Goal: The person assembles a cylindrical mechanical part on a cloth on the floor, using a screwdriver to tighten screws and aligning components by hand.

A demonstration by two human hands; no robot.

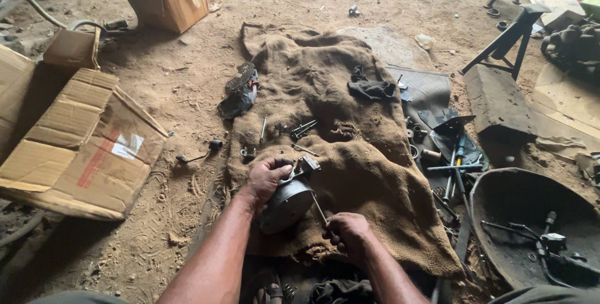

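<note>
Currently left hand fingers clamp round metal housing on burlap sack; right hand fingers grip thin tool. Housing likely heavy, rigid, greasy; hold by rim.

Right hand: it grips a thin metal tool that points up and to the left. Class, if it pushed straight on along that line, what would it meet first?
The right hand drives the thin tool toward the round grey metal part steadied by the left hand; that part probably comes first, though depth is unclear.

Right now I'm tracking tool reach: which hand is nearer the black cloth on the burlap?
Left. The left hand grips the round metal part below the black cloth; the right hand sits lower, farther away.
</note>
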